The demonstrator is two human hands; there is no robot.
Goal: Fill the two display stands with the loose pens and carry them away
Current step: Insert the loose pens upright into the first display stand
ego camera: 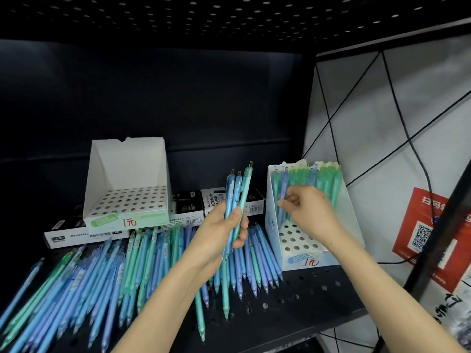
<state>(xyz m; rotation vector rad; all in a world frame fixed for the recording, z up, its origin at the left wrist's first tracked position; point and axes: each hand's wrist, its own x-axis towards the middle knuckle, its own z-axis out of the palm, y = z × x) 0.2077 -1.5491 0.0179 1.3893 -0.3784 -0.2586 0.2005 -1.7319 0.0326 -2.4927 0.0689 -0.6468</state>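
The empty stand [127,159] sits far left, behind the loose pens [102,271] lying on the shelf. Your left hand [221,233] grips a bundle of pens [238,189] upright, tips down, just beside the part-filled stand [295,240]. Your right hand [308,212], nearer it, pinches a purple pen [282,192] held upright above its free front holes.

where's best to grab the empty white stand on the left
On the empty stand, probably pinch the top edge of its tall back wall, reaching in from the front: that edge stands free, while the base sits on marker boxes.
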